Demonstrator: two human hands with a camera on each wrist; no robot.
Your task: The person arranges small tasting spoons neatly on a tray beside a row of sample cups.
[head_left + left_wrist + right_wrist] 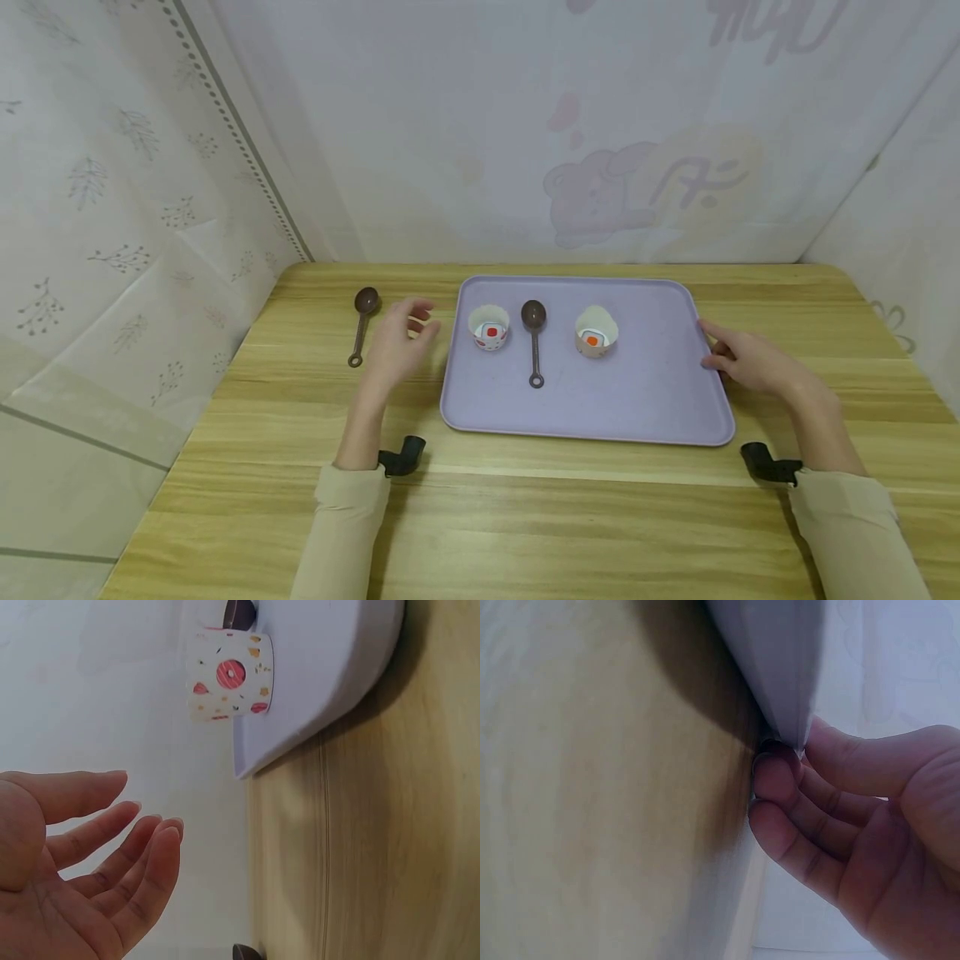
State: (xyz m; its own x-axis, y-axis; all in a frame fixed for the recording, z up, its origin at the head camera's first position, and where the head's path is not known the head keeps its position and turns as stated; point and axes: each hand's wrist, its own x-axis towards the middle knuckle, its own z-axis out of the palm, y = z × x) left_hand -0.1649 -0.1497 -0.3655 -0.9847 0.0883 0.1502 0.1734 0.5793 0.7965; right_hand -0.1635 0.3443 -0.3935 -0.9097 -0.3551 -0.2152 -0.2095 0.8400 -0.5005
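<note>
A lilac tray (645, 400) lies on the wooden table. My right hand (753, 360) pinches its right edge; in the right wrist view the thumb (870, 757) meets the rim while curled fingers (780, 832) reach beneath it. Left of the tray, my left hand (401, 342) hovers with loosely bent fingers and nothing in them. On the tray stand a patterned paper baking cup (489, 340) with a red square in its bottom and another paper cup (596, 346) with an orange one. Between these cups lies a brown measuring spoon (534, 317).
A second brown measuring spoon (367, 302) lies on the table (525, 533), left of my left hand. Pale printed curtains (450, 133) hang behind the table and along its left side. Black wrist mounts (405, 456) sit at both sleeves.
</note>
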